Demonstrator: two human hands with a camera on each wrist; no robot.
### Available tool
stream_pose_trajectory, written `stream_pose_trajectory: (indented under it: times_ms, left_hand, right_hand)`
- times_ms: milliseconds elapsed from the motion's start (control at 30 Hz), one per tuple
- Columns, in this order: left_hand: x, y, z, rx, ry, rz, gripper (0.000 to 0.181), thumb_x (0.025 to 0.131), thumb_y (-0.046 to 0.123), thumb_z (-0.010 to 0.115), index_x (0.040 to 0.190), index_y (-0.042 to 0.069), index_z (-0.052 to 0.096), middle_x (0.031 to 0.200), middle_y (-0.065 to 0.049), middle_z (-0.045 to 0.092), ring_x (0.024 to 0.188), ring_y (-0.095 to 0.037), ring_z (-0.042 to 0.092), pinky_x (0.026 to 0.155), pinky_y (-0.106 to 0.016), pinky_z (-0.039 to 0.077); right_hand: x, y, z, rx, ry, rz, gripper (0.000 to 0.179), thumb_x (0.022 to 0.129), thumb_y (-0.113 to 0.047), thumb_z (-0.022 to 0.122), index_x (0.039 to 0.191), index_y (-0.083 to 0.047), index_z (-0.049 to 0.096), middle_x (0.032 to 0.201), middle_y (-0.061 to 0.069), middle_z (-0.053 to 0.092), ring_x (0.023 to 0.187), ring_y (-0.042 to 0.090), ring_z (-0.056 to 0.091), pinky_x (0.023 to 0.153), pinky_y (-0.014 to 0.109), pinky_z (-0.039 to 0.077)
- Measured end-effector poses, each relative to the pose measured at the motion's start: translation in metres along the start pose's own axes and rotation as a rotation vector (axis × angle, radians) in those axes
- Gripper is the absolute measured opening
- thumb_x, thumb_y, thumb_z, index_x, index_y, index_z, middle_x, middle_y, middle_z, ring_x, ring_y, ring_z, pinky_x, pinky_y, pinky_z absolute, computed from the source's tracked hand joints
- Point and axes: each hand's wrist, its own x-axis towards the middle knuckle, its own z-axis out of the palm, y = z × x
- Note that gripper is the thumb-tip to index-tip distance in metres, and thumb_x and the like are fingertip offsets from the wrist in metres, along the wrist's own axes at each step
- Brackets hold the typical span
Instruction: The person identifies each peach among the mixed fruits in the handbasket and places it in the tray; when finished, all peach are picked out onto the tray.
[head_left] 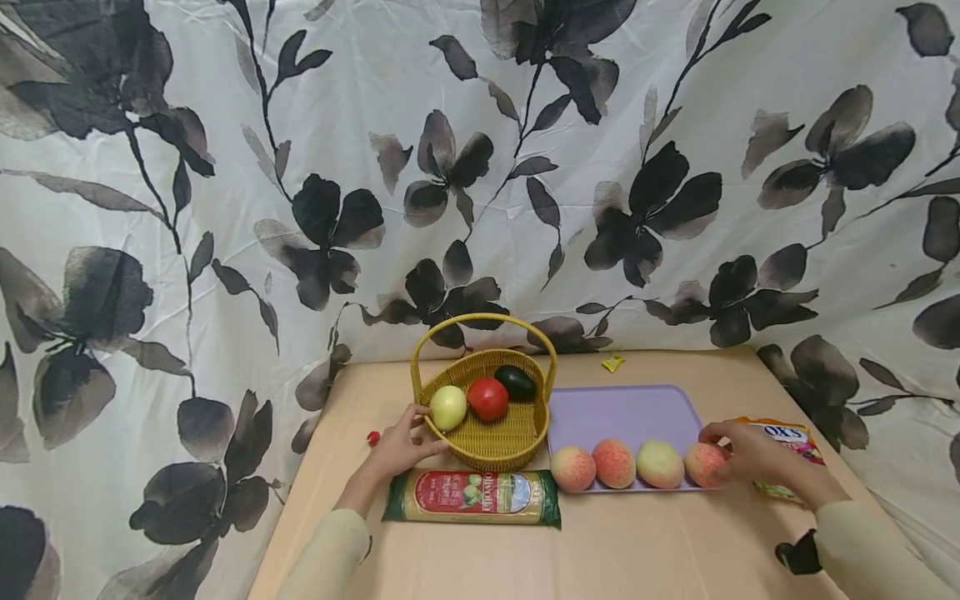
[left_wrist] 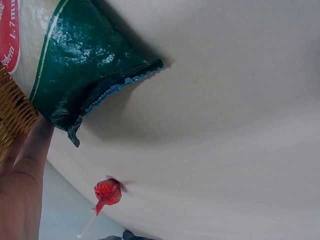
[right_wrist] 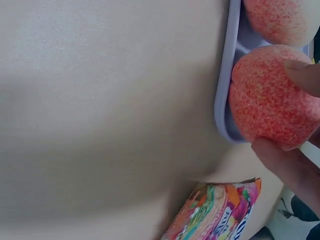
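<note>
My right hand [head_left: 757, 457] pinches the rightmost peach [right_wrist: 275, 100] between thumb and fingers, at the front right corner of the lilac tray [head_left: 622, 408]. Three more peaches [head_left: 615, 463] line the tray's front edge to its left. My left hand [head_left: 397, 446] holds the left side of the yellow wicker basket [head_left: 498, 462], thumb low on its front and fingers at the rim. Inside the basket are a pale yellow-green round fruit or vegetable [head_left: 447, 408], a red tomato [head_left: 487, 399] and a dark oval one [head_left: 516, 382]. The left fingertips are partly hidden in the left wrist view.
A spaghetti pack [head_left: 472, 497] lies just in front of the basket. Left of the basket is a red lollipop [left_wrist: 107, 192], near the table edge. A colourful candy bag [right_wrist: 215, 212] lies right of the tray, and a small yellow wrapper [head_left: 612, 363] behind it. Floral cloth [head_left: 480, 167] hangs behind.
</note>
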Motion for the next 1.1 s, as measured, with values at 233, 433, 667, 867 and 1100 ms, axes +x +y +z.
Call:
stream_pose_trajectory:
  times_ms: [233,433,667,867,1100]
  left_hand:
    - [0.0,-0.001,0.0,-0.003,0.002,0.005,0.069,0.087,0.043,0.085,0.14,0.019,0.048,0.159,-0.026,0.045,0.14,-0.046,0.054,0.108,-0.056,0.054]
    - [0.001,0.0,0.001,-0.01,0.001,0.009,0.07,0.087,0.043,0.085,0.14,0.018,0.048,0.159,-0.026,0.046,0.14,-0.046,0.053,0.108,-0.056,0.054]
    - [0.0,0.001,0.002,-0.007,-0.003,0.006,0.071,0.086,0.044,0.085,0.141,0.018,0.048,0.158,-0.026,0.047,0.14,-0.045,0.054,0.109,-0.056,0.054]
    - [0.0,0.001,0.003,-0.002,-0.001,0.001,0.072,0.086,0.045,0.085,0.141,0.018,0.048,0.158,-0.026,0.047,0.14,-0.046,0.054,0.108,-0.056,0.054]
    - [-0.007,0.003,0.004,0.043,-0.031,0.006,0.079,0.09,0.048,0.08,0.151,0.018,0.04,0.157,-0.03,0.046,0.14,-0.048,0.052,0.111,-0.062,0.049]
  right_hand:
    - [0.004,-0.009,0.0,-0.029,-0.002,-0.037,0.053,0.069,-0.01,0.093,0.114,0.001,0.069,0.108,0.014,0.069,0.092,0.026,0.063,0.081,0.046,0.061]
    - [0.004,-0.008,0.001,0.001,-0.011,-0.018,0.054,0.069,-0.009,0.094,0.115,0.002,0.068,0.109,0.017,0.069,0.096,0.029,0.064,0.085,0.053,0.061]
    - [0.0,-0.005,0.005,-0.008,-0.008,-0.002,0.06,0.07,-0.015,0.094,0.122,-0.001,0.067,0.121,0.026,0.064,0.109,0.043,0.062,0.094,0.068,0.054]
    - [-0.002,-0.005,0.006,-0.013,-0.004,0.011,0.066,0.071,-0.016,0.093,0.128,0.0,0.065,0.13,0.035,0.059,0.118,0.055,0.056,0.096,0.074,0.049]
    - [-0.002,-0.014,0.005,-0.015,0.033,-0.011,0.065,0.082,-0.029,0.087,0.133,0.001,0.06,0.136,0.04,0.052,0.122,0.06,0.054,0.095,0.073,0.051]
